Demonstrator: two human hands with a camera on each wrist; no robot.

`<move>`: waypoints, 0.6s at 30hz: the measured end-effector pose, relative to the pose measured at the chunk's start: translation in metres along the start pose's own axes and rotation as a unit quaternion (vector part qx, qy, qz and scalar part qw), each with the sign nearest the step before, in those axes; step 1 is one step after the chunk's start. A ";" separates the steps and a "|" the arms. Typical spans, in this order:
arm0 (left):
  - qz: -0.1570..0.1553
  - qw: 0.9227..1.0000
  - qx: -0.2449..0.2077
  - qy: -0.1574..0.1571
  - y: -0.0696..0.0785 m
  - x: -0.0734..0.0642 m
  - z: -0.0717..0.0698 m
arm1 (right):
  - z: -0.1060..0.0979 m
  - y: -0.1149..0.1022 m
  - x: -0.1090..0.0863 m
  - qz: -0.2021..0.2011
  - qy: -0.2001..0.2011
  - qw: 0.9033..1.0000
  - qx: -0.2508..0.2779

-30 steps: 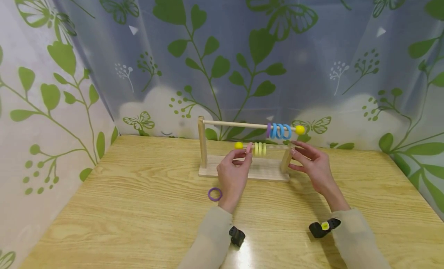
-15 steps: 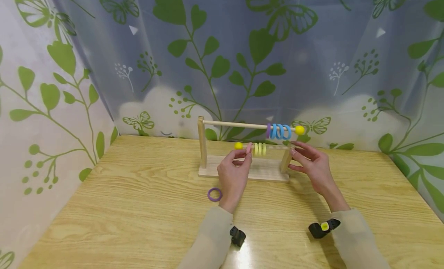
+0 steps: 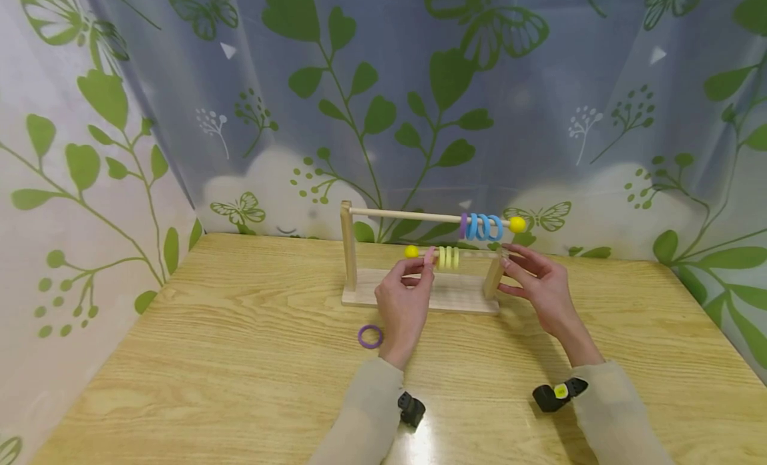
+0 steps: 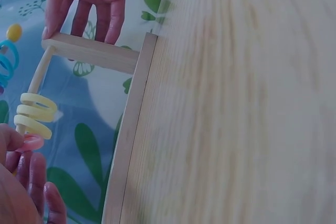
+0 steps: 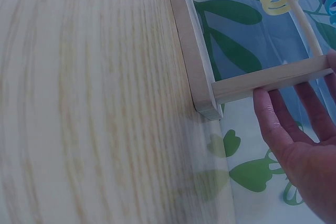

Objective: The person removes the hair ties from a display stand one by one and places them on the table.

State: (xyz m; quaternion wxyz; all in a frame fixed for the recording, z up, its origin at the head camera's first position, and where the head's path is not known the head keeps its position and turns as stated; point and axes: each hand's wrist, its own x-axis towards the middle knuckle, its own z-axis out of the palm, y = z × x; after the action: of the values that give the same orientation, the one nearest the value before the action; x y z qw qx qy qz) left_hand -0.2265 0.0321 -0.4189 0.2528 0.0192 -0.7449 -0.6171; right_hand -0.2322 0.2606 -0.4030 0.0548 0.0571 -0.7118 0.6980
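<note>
A wooden stand (image 3: 455,298) carries two rods at different heights. On the lower rod (image 4: 41,71), my left hand (image 3: 404,302) pinches a pink ring (image 3: 429,255) between thumb and finger, close to the yellow end ball (image 3: 411,252). Just right of it hang several pale yellow rings (image 3: 449,257). My right hand (image 3: 542,292) grips the top of the short right post (image 5: 273,80), thumb on one side and fingers on the other. The upper rod (image 3: 407,216) bears a purple ring (image 3: 463,226) and several blue rings (image 3: 485,227) near its yellow ball (image 3: 517,224).
A loose purple ring (image 3: 370,347) lies flat on the wooden table (image 3: 240,358), left of my left wrist. Behind the stand, a leaf-patterned curtain (image 3: 383,85) meets the table's back edge. Black wrist cameras (image 3: 411,410) sit at both sleeves.
Hands, rings and stand keep the same arrangement. Only a very slight shift of the whole head view shows.
</note>
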 end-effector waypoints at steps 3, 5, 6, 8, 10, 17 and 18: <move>0.003 1.000 -0.002 0.004 0.000 0.000 0.000 | 0.000 0.000 0.000 0.000 0.000 1.000 0.000; 0.001 1.000 -0.003 0.006 0.000 0.000 -0.001 | 0.000 0.000 0.000 0.000 0.000 1.000 0.001; 0.001 1.000 -0.004 0.007 0.001 0.000 -0.001 | 0.000 0.000 0.000 0.000 0.001 1.000 0.001; -0.002 1.000 -0.004 0.006 0.001 0.000 -0.002 | 0.000 0.001 0.000 0.000 0.001 1.000 0.002; -0.004 1.000 -0.005 0.005 0.002 0.000 -0.002 | 0.000 0.001 0.000 0.001 0.001 1.000 0.002; -0.008 1.000 -0.009 0.006 0.003 0.001 -0.004 | 0.001 0.000 0.000 0.004 0.001 1.000 0.004; -0.008 1.000 -0.008 0.007 0.003 0.001 -0.005 | 0.001 0.000 0.000 0.004 0.001 1.000 0.005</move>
State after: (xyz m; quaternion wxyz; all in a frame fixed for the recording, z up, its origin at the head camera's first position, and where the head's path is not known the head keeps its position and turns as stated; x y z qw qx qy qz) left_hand -0.2248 0.0282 -0.4155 0.2536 0.0272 -0.7378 -0.6249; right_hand -0.2321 0.2601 -0.4035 0.0523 0.0536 -0.7083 0.7020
